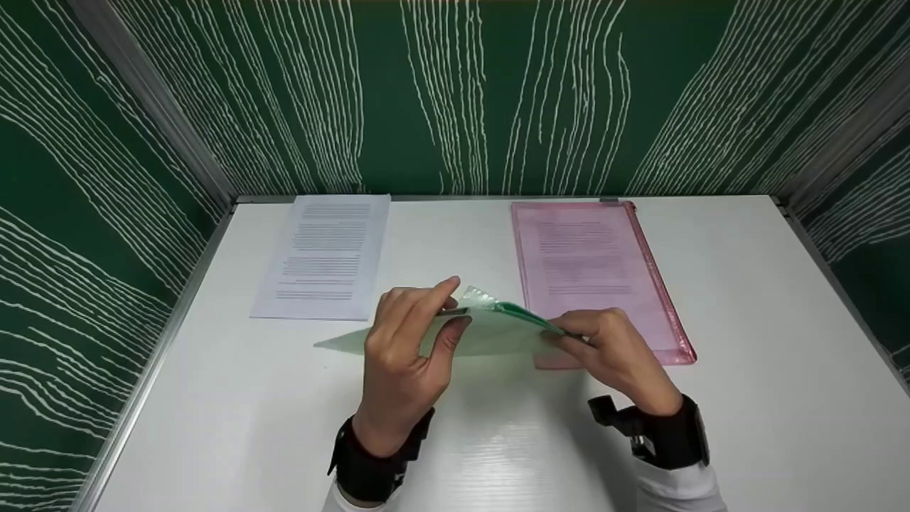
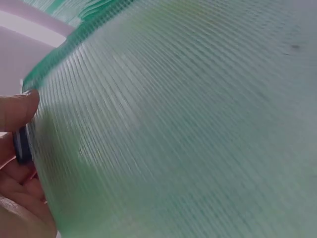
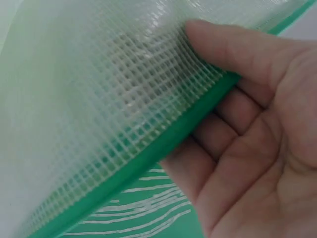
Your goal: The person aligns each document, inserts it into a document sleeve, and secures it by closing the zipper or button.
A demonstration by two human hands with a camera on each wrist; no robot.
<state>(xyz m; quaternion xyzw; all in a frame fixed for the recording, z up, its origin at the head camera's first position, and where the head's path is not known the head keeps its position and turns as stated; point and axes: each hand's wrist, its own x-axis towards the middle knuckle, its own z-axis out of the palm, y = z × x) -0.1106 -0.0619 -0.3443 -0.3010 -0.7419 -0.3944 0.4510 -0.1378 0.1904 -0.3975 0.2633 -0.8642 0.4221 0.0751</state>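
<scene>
Left hand (image 1: 405, 359) and right hand (image 1: 622, 352) fingers (image 3: 215, 134) pinch a translucent, gridded, darker-edged green folder (image 1: 501, 338).

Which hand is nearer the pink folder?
Right. In the head view, the right hand overlaps the lower part of the pink folder; the left hand is left of it, with a gap between.

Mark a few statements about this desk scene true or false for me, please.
1. The left hand and right hand both hold the green folder. True.
2. The pink folder lies left of the white printed paper. False: it lies to the right.
3. Printed lines show through the pink folder. True.
4. The green folder lies flat on the table. False: it is held up at a tilt.
</scene>
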